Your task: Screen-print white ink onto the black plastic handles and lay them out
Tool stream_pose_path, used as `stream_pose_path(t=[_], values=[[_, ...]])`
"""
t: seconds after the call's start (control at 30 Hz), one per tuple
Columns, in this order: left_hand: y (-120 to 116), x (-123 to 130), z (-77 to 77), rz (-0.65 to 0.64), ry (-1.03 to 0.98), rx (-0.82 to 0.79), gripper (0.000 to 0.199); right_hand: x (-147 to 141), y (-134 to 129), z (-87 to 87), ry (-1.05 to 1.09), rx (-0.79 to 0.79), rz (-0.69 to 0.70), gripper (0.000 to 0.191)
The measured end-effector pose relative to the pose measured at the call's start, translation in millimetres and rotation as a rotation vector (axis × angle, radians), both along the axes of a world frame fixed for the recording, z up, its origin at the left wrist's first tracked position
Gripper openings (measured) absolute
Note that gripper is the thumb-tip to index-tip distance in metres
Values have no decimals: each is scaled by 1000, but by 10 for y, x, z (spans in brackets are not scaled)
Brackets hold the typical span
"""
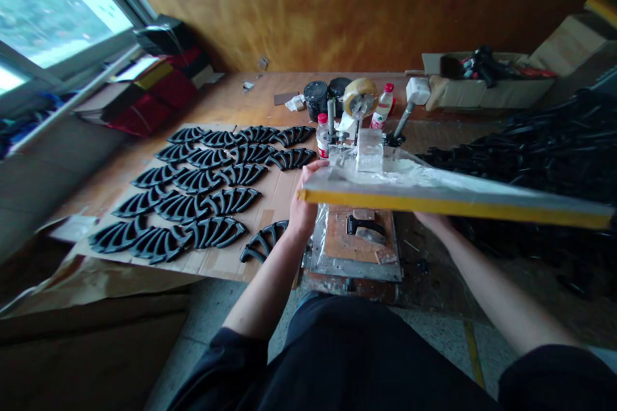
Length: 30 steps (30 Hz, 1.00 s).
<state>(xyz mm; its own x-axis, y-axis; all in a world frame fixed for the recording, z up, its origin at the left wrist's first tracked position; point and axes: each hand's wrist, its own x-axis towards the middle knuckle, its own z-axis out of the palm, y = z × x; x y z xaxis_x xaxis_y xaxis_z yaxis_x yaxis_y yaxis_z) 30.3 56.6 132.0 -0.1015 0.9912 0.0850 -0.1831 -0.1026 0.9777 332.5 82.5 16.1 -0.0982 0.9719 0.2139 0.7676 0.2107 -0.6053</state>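
A flat screen-like frame with a yellow front edge and whitish residue on top is raised at a slant over a small work fixture. My left hand grips the frame's left end, its fingers wrapped over the edge. Under the frame, near its middle, is my right hand, with its fingers hidden. Below lies a wooden base on a metal plate, with a small black part resting on it. A clear block sits by the clamps behind the frame.
Rows of black ribbed parts lie on cardboard at the left. Behind stand red-capped bottles, black tubs and a tape roll. Dark parts are piled right, below an open carton.
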Motion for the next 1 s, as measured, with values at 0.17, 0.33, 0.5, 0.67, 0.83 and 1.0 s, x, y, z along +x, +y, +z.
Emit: stream_pose_path(t=[0.17, 0.33, 0.5, 0.67, 0.83, 1.0], values=[[2, 159, -111, 23, 1, -65, 59, -696, -383, -302, -391, -62, 158, 20], [-640, 390, -816, -361, -83, -684, 64, -1090, -665, -154, -359, -142, 85, 10], [-1009, 212, -1210, -152, -226, -726, 47, -1192, -861, 10, -134, 29, 494, 14], [-1087, -801, -1426, 285, 78, -674, 37, 143, -392, -71, -456, 29, 17, 33], [-1228, -1648, -1841, 536, 453, -931, 41, 1456, -245, -403, -828, -105, -311, 28], [-1153, -1847, -2034, 365, 790, -998, 57, 1634, -274, -629, -733, -2, -315, 22]])
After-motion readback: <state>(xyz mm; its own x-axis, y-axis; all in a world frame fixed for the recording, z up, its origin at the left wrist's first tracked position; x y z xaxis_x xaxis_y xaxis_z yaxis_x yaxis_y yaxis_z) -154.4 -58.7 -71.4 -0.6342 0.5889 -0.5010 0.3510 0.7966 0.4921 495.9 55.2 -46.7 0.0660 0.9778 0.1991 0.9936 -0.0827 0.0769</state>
